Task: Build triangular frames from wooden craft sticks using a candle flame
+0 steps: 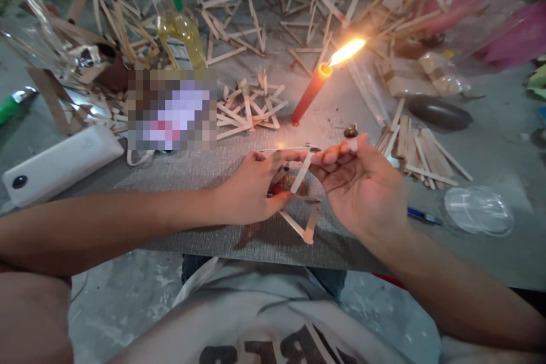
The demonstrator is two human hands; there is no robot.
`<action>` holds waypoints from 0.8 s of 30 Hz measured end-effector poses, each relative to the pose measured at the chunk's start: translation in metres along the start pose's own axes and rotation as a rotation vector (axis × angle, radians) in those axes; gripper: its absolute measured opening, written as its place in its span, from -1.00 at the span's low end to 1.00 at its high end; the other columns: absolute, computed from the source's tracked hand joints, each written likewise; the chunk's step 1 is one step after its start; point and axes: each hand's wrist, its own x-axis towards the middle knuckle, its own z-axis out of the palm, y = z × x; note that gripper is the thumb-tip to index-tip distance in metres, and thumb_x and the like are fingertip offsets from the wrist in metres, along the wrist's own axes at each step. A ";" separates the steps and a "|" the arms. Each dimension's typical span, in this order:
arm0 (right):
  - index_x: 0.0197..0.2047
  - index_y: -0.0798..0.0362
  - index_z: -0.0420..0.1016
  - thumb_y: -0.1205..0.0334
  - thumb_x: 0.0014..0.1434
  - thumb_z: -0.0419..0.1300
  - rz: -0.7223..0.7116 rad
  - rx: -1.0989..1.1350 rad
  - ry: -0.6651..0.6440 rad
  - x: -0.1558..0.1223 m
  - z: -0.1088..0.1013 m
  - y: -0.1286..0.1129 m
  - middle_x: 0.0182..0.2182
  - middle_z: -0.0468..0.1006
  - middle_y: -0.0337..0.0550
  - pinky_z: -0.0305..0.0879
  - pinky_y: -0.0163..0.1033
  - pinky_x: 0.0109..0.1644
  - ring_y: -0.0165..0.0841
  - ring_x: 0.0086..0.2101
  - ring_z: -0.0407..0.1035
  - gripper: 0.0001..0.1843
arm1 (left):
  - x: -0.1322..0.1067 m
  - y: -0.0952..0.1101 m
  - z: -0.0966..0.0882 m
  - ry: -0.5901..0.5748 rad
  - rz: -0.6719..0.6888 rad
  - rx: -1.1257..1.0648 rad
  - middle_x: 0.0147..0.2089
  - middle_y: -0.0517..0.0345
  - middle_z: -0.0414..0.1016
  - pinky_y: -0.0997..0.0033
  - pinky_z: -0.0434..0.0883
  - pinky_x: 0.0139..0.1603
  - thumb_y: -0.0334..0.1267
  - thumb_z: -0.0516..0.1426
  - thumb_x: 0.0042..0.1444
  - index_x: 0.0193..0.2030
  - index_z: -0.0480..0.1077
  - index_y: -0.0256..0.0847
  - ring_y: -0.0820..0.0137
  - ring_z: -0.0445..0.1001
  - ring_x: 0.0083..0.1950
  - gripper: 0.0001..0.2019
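My left hand and my right hand meet over a grey board, both closed on a shape made of thin wooden sticks. The left fingers pinch one stick near its middle and something small and red shows under them. The right fingertips pinch the upper ends of the sticks. The lower corner of the stick shape rests on the board. Just behind my hands a lit red candle leans, its flame blown to the right.
Finished stick stars lie behind the hands, with many more at the back. A pile of loose sticks is at right, beside a clear round lid and a blue pen. A white power bank, a green lighter and a bottle of yellow liquid are at left.
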 end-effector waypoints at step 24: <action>-0.36 -0.10 0.48 -0.03 0.28 0.34 -0.045 -0.039 -0.075 -0.010 0.003 0.001 -0.44 0.61 -0.32 0.60 -0.04 0.06 -0.29 -0.28 0.62 -0.74 | 0.002 -0.001 -0.001 0.000 0.037 0.001 -0.50 0.34 0.24 0.37 0.19 -0.33 -0.34 0.11 0.22 -0.35 0.24 -0.17 0.50 0.18 -0.49 -0.88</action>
